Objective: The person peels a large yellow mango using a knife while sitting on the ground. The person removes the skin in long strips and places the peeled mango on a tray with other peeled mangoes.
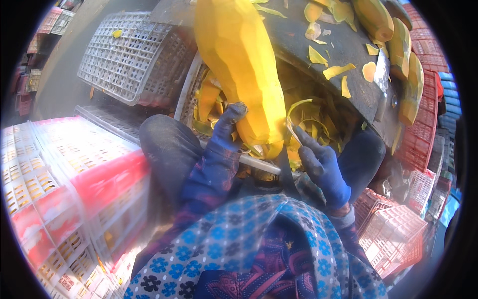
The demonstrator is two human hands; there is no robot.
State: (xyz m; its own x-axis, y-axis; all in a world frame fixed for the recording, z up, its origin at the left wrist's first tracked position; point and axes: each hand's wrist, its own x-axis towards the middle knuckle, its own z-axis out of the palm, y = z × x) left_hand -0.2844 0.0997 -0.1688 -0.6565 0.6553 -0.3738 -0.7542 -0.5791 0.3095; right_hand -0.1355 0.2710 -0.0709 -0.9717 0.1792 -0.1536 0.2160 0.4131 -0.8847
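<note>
A large yellow fruit [239, 74], apparently a papaya, slants away from me with its skin pared off in long facets. My left hand [226, 125], in a dusty blue glove, grips its near left side, thumb on top. Gloved too, my right hand [323, 168] holds a thin peeling blade [293, 130] against the fruit's right side near its lower end. A strip of peel [298, 106] curls up beside the blade. Under the fruit, between my knees, a crate [259, 163] holds many peelings [207, 99].
Several partly peeled fruits [410, 86] lie along the dark table's [291, 33] right side, near a broad knife blade [381, 71]. Peel scraps [338, 70] litter the tabletop. White and red crates [108, 164] stand at left, a grey crate [119, 56] beyond, pink crates [392, 231] at right.
</note>
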